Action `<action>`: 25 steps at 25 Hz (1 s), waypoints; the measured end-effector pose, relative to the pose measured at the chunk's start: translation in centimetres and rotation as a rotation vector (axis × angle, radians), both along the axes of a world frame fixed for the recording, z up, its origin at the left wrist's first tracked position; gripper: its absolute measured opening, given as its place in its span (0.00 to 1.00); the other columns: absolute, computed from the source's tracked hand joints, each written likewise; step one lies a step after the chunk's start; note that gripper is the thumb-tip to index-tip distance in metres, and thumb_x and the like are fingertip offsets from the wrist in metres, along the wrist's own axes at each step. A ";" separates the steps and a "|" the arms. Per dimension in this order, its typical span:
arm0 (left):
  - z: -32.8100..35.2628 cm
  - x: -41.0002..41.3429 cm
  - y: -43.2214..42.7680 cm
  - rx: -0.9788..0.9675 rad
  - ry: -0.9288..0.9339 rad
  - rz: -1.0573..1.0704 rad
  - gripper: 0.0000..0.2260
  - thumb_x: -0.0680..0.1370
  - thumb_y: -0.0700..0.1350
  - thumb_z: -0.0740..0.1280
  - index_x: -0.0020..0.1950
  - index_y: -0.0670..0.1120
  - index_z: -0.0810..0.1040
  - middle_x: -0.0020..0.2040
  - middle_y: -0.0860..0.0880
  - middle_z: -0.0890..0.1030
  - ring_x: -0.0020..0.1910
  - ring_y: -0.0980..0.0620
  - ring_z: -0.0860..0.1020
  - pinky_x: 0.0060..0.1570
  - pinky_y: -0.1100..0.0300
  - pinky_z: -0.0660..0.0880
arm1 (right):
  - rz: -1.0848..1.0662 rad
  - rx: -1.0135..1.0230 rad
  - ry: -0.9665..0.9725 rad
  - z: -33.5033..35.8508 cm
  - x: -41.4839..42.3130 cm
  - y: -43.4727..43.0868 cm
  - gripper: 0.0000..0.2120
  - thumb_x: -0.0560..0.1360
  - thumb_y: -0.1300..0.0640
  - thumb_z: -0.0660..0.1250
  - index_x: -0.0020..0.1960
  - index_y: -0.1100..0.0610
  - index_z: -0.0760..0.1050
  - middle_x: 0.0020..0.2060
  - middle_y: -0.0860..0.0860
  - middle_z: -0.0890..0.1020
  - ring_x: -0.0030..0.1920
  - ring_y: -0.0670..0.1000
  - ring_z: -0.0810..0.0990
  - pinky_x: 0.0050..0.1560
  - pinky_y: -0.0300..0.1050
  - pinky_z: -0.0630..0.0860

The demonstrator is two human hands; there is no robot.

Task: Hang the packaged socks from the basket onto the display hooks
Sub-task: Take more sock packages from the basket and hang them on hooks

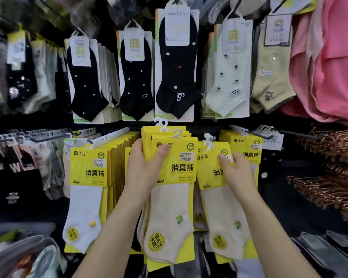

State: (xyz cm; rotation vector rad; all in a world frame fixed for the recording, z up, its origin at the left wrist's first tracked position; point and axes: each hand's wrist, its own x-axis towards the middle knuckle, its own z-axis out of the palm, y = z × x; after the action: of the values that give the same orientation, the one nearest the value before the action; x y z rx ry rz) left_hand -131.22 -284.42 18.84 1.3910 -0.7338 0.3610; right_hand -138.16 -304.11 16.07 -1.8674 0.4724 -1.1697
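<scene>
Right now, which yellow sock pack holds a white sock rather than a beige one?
The hanging pack on the left, in neither hand: white sock, small yellow motif. The left hand and right hand hold beige-sock packs.

— Facing a black display wall [38, 122], stretching behind everything and looking dim between the rows.
— Spotting pink garments [329, 67] up at the right, and seeing copper-coloured hangers [329, 189] bunching below them, near the edge.
</scene>
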 end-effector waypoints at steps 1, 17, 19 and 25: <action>0.1 0.1 0.2 -0.007 -0.003 0.000 0.15 0.74 0.52 0.68 0.58 0.50 0.72 0.50 0.57 0.79 0.47 0.61 0.79 0.39 0.69 0.77 | -0.007 0.021 0.038 0.3 -0.2 -0.5 0.14 0.77 0.54 0.63 0.36 0.59 0.67 0.33 0.53 0.71 0.37 0.53 0.69 0.35 0.45 0.64; -0.8 -0.2 -0.8 -0.003 -0.003 -0.062 0.06 0.75 0.49 0.67 0.48 0.58 0.72 0.45 0.60 0.79 0.42 0.69 0.78 0.36 0.74 0.74 | -0.143 -0.017 -0.146 0.3 -1.2 0.2 0.10 0.74 0.49 0.67 0.47 0.53 0.69 0.41 0.48 0.74 0.44 0.49 0.73 0.44 0.42 0.70; -0.9 -0.3 -1.2 -0.020 0.007 -0.062 0.06 0.74 0.50 0.68 0.49 0.56 0.72 0.45 0.59 0.79 0.42 0.69 0.78 0.34 0.74 0.73 | 0.004 -0.021 -0.251 0.9 -1.9 1.4 0.14 0.69 0.43 0.69 0.44 0.50 0.69 0.39 0.48 0.75 0.41 0.47 0.74 0.41 0.33 0.71; -1.5 -1.5 -2.8 -0.074 0.039 -0.116 0.16 0.65 0.58 0.70 0.49 0.55 0.73 0.46 0.58 0.81 0.43 0.65 0.80 0.38 0.70 0.76 | 0.222 -0.074 -0.080 0.6 -2.0 4.5 0.16 0.69 0.47 0.71 0.43 0.59 0.75 0.39 0.55 0.82 0.39 0.54 0.80 0.42 0.53 0.78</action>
State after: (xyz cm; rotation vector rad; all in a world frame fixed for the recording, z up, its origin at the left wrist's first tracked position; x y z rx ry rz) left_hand -132.74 -287.27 17.37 1.2761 -0.7588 0.2666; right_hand -140.21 -299.61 16.66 -1.8743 0.1740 -1.1192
